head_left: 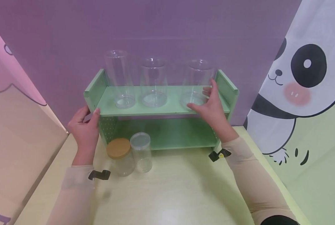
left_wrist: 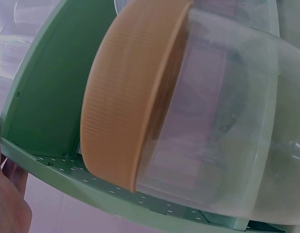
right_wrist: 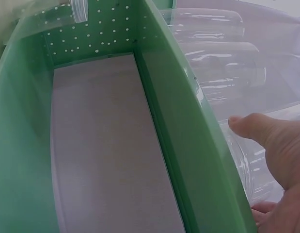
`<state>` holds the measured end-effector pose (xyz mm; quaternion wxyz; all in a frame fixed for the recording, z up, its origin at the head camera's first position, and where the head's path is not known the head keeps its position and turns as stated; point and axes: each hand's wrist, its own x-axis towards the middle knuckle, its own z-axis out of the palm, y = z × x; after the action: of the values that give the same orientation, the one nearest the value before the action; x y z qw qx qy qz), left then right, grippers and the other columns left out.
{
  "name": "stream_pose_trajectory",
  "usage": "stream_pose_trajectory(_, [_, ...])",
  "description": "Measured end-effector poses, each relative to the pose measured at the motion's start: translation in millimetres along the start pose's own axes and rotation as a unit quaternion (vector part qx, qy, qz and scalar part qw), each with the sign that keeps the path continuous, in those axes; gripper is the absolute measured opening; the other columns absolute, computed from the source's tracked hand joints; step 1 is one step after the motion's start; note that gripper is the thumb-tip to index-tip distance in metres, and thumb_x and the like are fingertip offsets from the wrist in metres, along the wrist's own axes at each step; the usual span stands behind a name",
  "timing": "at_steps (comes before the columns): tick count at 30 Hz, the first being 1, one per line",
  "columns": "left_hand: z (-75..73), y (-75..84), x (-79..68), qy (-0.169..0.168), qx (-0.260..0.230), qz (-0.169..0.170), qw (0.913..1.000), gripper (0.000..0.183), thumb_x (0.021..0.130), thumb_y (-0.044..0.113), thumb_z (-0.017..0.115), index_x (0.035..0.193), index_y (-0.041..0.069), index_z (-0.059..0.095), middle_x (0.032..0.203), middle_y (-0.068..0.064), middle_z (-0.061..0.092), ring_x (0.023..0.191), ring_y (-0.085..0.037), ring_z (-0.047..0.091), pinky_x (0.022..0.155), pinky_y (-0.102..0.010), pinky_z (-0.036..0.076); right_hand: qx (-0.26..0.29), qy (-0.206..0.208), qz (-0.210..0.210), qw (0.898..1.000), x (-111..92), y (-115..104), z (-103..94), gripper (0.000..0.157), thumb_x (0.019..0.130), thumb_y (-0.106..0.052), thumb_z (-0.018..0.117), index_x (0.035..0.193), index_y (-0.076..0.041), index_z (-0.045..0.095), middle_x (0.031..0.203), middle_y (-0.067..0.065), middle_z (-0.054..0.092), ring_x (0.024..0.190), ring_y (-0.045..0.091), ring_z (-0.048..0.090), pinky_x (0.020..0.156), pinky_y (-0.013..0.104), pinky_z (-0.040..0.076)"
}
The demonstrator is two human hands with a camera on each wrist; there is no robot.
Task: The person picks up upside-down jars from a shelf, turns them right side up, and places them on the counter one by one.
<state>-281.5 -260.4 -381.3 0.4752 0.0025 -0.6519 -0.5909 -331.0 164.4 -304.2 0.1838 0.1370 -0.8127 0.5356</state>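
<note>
The green shelf [head_left: 173, 103] stands on the tabletop [head_left: 173, 190]; of the hands, the left hand [head_left: 85, 129] grips the shelf's left side, thumb at its front edge; the right hand [head_left: 213, 112], thumb and fingers spread, is at a wide clear jar [head_left: 196, 82] near the right end of the shelf's upper board, though I cannot tell whether it touches the glass; a tall clear jar [head_left: 121, 79] stands toward the shelf's left end, a middle clear jar [head_left: 154, 81] just beside it; a wooden-lidded jar [head_left: 123, 164] and a slim lidded jar [head_left: 143, 157] stand before the shelf's left half.
</note>
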Motion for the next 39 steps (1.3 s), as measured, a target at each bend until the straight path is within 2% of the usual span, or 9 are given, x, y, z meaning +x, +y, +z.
stream_pose_trajectory(4, [-0.7,-0.4,-0.8,0.004,0.002,0.001,1.0,0.03,0.098,0.003,0.08,0.127,0.007,0.082,0.105,0.01,0.075,0.102,-0.009,0.07,0.085,-0.014,0.061,0.011,-0.008,-0.018,1.0,-8.3,-1.3,-2.8,0.13,0.083,-0.016,0.099,0.177,-0.022,0.009,0.162,0.019,0.045,0.15,0.034,0.048,0.124,0.052,0.046])
stream_pose_trajectory(9, [-0.5,2.1,-1.7,0.008,0.004,0.008,0.9999,0.029,0.098,0.001,0.079,0.127,0.003,0.081,0.107,0.006,0.076,0.102,-0.007,0.07,0.085,-0.013,0.061,0.028,-0.025,-0.04,0.998,-22.8,-4.1,-6.8,0.127,0.084,-0.015,0.099,0.176,-0.024,0.013,0.161,0.019,0.045,0.15,0.029,0.047,0.126,0.051,0.043])
stream_pose_trajectory(18, [-0.5,0.3,0.1,0.001,0.003,0.005,1.0,0.028,0.098,0.005,0.081,0.125,0.008,0.084,0.107,0.004,0.077,0.103,-0.009,0.071,0.085,-0.014,0.062,0.032,-0.055,-0.068,0.996,-46.0,-5.1,-15.2,0.127,0.086,-0.013,0.097,0.177,-0.024,0.01,0.161,0.019,0.047,0.15,0.029,0.049,0.124,0.054,0.044])
stream_pose_trajectory(26, [0.1,-1.5,0.7,0.002,-0.004,0.003,1.0,0.028,0.097,0.003,0.081,0.125,0.007,0.084,0.107,0.004,0.077,0.103,-0.01,0.071,0.085,-0.015,0.062,0.038,-0.077,-0.081,0.993,-61.1,-8.4,-18.4,0.126,0.084,-0.011,0.098,0.176,-0.023,0.013,0.16,0.011,0.052,0.151,0.024,0.05,0.125,0.052,0.044])
stream_pose_trajectory(31, [0.6,-1.3,0.7,0.002,0.005,0.004,1.0,0.028,0.098,0.002,0.08,0.126,0.005,0.083,0.105,0.008,0.076,0.103,-0.008,0.07,0.085,-0.014,0.061,0.05,-0.089,-0.107,0.989,-70.4,-10.5,-17.7,0.126,0.08,-0.004,0.099,0.174,-0.023,0.018,0.158,0.011,0.055,0.148,0.025,0.052,0.124,0.047,0.046])
stream_pose_trajectory(36, [1.2,0.7,-0.1,0.005,0.01,0.001,0.9999,0.03,0.098,0.002,0.079,0.129,0.005,0.081,0.105,0.01,0.075,0.103,-0.008,0.07,0.086,-0.014,0.061,0.058,-0.106,-0.158,0.98,-78.6,-8.6,-14.7,0.126,0.076,0.006,0.099,0.172,-0.02,0.022,0.156,0.015,0.057,0.144,0.03,0.056,0.122,0.038,0.047])
stream_pose_trajectory(39, [1.1,1.3,-0.4,0.008,0.015,-0.003,0.9999,0.032,0.098,0.002,0.08,0.13,0.005,0.081,0.106,0.009,0.076,0.103,-0.007,0.07,0.086,-0.014,0.061,0.067,-0.117,-0.172,0.976,-83.3,-7.2,-12.2,0.127,0.074,0.008,0.099,0.172,-0.02,0.023,0.154,0.017,0.058,0.14,0.028,0.059,0.122,0.034,0.047])
